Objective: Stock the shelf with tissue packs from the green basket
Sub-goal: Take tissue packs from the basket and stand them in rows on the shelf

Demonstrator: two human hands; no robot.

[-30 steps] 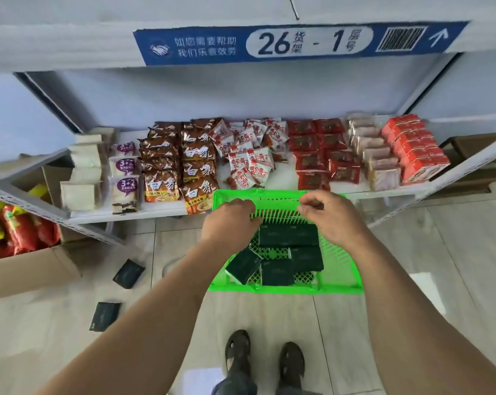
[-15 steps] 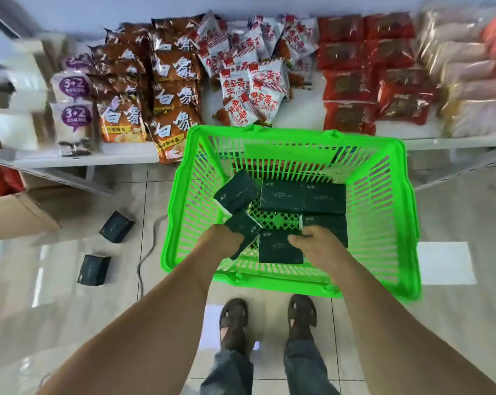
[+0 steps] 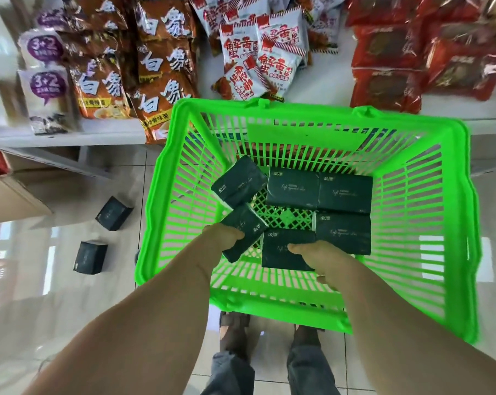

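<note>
Inside the green basket [image 3: 303, 121], the left hand [image 3: 222, 236] has its fingers clamped on a tilted tissue pack [image 3: 242, 230]; the right hand [image 3: 316, 256] grips a flat pack [image 3: 281, 246] beside it.

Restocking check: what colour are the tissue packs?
Dark green tissue packs with pale lettering; head view.

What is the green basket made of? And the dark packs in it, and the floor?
Basket: looks like hard moulded plastic, bright and slightly glossy, with slatted walls and a lattice bottom.
Packs: seemingly thin plastic film over soft tissue; dark green, faint sheen, with white showing at some ends.
Floor: probably polished tile; it mirrors light and shows grout lines.
</note>
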